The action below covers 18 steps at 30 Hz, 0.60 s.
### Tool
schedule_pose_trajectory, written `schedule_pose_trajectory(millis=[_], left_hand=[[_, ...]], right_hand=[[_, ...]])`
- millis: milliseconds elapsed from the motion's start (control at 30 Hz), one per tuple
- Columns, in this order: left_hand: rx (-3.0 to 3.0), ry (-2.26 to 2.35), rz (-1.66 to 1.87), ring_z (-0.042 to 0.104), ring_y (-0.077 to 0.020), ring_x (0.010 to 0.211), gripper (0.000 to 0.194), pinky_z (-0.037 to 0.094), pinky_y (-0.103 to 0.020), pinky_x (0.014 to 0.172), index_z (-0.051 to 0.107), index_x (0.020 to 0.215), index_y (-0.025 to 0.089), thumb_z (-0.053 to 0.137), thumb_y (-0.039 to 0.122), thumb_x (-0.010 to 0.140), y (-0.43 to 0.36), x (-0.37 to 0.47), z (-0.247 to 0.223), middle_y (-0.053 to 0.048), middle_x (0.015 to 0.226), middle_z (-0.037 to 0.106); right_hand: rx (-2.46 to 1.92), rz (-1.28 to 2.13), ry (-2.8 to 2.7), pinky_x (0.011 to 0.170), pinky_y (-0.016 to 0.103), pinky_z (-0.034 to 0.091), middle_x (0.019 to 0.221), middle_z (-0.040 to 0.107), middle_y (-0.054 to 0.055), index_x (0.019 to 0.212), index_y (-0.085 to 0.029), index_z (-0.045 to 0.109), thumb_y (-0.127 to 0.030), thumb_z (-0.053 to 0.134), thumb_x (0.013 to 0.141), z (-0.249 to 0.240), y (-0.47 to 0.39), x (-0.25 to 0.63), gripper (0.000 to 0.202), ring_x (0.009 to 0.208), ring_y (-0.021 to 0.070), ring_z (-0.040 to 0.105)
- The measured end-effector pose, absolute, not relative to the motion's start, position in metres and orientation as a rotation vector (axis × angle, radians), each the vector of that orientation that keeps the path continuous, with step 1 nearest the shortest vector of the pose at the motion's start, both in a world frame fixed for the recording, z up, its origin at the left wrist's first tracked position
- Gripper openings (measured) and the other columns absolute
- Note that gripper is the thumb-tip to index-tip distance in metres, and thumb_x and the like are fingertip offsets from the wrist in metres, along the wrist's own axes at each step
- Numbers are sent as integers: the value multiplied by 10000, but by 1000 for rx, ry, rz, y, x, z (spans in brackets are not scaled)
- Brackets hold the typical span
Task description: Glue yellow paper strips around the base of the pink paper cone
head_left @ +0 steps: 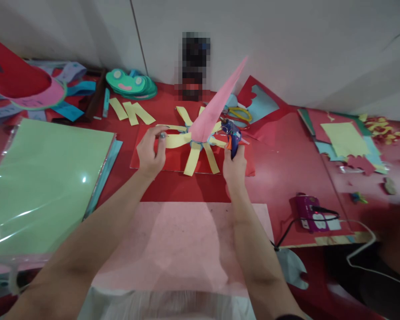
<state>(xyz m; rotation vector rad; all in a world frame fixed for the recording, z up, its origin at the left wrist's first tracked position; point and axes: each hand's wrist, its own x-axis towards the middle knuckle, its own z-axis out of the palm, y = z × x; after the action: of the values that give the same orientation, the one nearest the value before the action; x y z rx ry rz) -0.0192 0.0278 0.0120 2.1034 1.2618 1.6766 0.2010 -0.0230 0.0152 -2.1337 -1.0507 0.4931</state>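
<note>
A pink paper cone rises at a tilt from a ring of yellow paper strips that spread outward around its base. My left hand is at the left side, with thumb and fingers curled on the outer end of one yellow strip. In my right hand is a dark blue glue gun with an orange trigger. Its nozzle points up and left, close to the right side of the cone. Under the paper piece lies a red folder-like sheet.
Loose yellow strips and green frog-face cutouts lie at the back left. A plastic-wrapped green paper stack covers the left side. Yellow-handled scissors lie behind the glue gun. A purple power strip with cables sits at right.
</note>
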Motion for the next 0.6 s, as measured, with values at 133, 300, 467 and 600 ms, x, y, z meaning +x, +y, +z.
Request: schedule_pose_trajectory(millis=[133, 300, 467, 600], left_hand=[[2195, 1185, 1703, 654, -136, 719, 291, 511, -258, 697, 639, 1029, 211, 385, 349, 1002, 20, -19, 12, -26, 796, 687], [2290, 1093, 1568, 548, -70, 439, 330, 424, -181, 466, 657, 943, 202, 355, 319, 1007, 12, -17, 11, 32, 578, 651], [2310, 962, 1387, 517, -64, 400, 386, 412, -172, 446, 659, 929, 203, 319, 367, 1010, 6, -11, 12, 40, 535, 629], [2173, 1120, 1435, 627, -103, 571, 454, 487, -210, 569, 658, 885, 207, 271, 405, 1017, 8, -10, 11, -10, 669, 688]], right_hand=[[-2082, 490, -1068, 648, 320, 375, 783, 602, 46, 976, -250, 491, -439, 450, 866, 12, -21, 203, 222, 733, 248, 589], [-2045, 503, -1070, 614, 307, 370, 716, 566, 21, 866, -256, 436, -510, 468, 852, 11, -18, 206, 256, 666, 224, 563], [-2082, 552, -1087, 627, 312, 384, 737, 568, 27, 847, -257, 410, -498, 470, 856, 13, -16, 207, 249, 699, 236, 580], [-2063, 558, -1095, 640, 322, 399, 741, 569, 27, 864, -255, 420, -528, 457, 849, 12, -15, 206, 276, 701, 238, 581]])
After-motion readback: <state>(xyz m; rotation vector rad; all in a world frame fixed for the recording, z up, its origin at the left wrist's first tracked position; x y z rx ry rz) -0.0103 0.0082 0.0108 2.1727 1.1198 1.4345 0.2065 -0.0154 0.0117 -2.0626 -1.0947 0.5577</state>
